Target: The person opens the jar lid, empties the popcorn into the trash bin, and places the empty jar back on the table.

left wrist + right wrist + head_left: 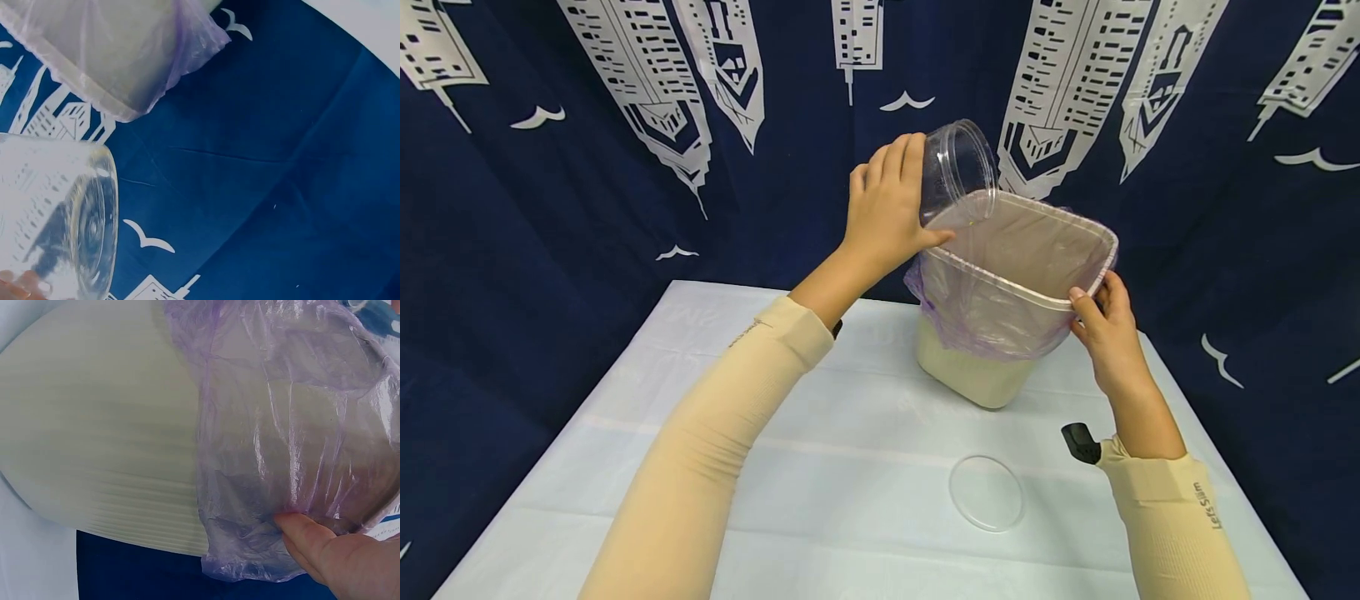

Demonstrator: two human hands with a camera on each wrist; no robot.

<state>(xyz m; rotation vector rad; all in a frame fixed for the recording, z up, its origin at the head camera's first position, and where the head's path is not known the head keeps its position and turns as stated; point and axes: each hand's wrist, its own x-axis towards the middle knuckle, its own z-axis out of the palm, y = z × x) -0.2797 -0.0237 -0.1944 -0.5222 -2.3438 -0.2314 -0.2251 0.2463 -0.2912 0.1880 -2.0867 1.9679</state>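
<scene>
My left hand [887, 196] grips a clear plastic jar [958, 167], its mouth tipped down over the near-left side of a trash bin. In the left wrist view, the jar [56, 212] looks see-through, with fingertips at its lower edge. The cream bin [973, 375] leans on the table, lined with a thin purple plastic bag [992, 304] folded over its rim. With thumb and fingers, my right hand [1108, 333] pinches the bin's rim at the right corner. In the right wrist view, its fingers [306, 534] press against the bag's outside.
A clear round lid [987, 493] lies on the white-covered table [842, 467], in front of the bin. Behind the table hangs a dark blue curtain [797, 200] with white building and bird prints.
</scene>
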